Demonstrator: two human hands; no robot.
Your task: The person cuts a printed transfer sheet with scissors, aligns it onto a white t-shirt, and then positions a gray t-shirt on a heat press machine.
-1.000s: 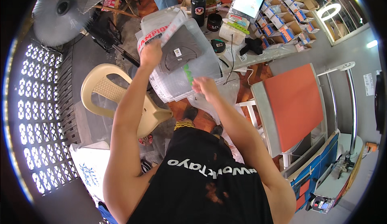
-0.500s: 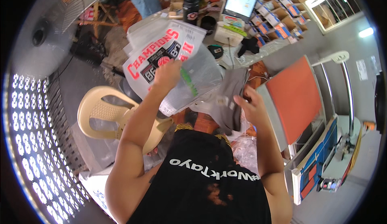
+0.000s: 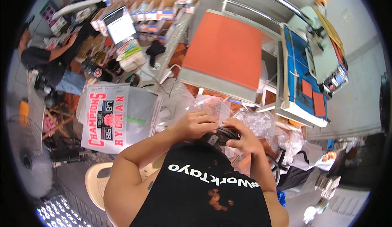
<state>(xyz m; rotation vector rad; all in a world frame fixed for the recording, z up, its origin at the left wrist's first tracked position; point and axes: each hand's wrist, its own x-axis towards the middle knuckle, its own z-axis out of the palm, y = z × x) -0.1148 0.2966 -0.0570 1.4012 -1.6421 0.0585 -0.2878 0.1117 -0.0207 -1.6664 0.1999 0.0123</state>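
Close to my chest, a dark grey piece of cloth (image 3: 220,136), probably a folded garment, is gathered between my two hands. A small pale tag shows on its near side. My left hand (image 3: 195,125) grips the cloth from the left with bent fingers. On the other side my right hand (image 3: 245,138) closes on it, thumb toward me. To the left, a clear print sheet (image 3: 122,139) with red and black lettering lies on the table, apart from both hands.
Ahead stands a press bed with an orange pad (image 3: 224,49); right of it is a blue board (image 3: 298,55). Crumpled clear plastic (image 3: 255,125) lies beyond my hands. A laptop (image 3: 121,26), bottle (image 3: 96,70), beige chair (image 3: 96,182) and fan (image 3: 30,161) are leftward. Another person (image 3: 45,65) is far left.
My view has swung right toward the orange pad. My left hand has left the print sheet and joined the right at the grey cloth, which is now bunched close to my chest.
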